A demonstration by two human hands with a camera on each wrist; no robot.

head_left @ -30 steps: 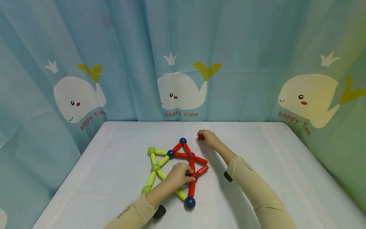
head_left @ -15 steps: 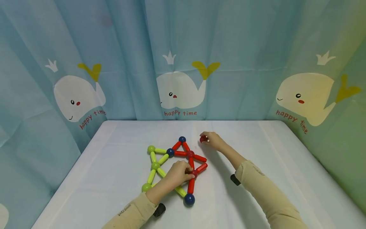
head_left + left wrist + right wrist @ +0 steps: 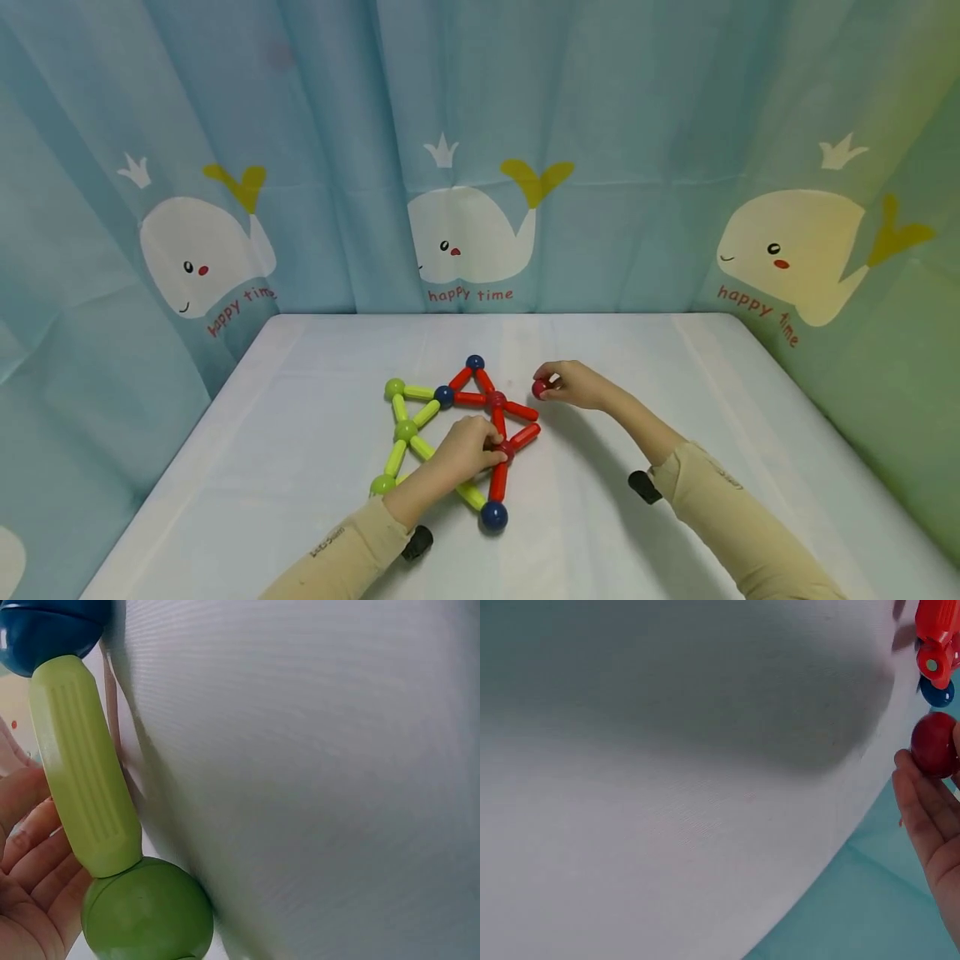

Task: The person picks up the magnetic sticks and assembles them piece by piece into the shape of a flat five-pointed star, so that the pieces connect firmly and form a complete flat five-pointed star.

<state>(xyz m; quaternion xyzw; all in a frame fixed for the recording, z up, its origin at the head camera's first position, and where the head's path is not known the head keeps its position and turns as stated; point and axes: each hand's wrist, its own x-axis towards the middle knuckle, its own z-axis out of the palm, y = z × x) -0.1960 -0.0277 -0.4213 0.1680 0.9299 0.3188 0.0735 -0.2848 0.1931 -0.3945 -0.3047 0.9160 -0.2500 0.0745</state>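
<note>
A flat figure of magnetic rods and balls lies on the white table. My left hand pinches a red ball at its right side. From that ball a red rod slants out, and another red rod slants from the red ball above; their free ends point toward each other. To the right, my right hand holds a loose red ball between thumb and fingers, apart from the rods. In the left wrist view a lime rod joins a blue ball and a green ball.
Lime rods with green balls form the figure's left part, partly hidden by the left forearm. Blue balls stand at the top and near corner. A whale-print curtain hangs behind the table's far edge.
My right hand has come nearer and slightly right with the red ball, which now shows more fully at the fingertips. The left hand stays on its ball; the whole view shifts slightly.
</note>
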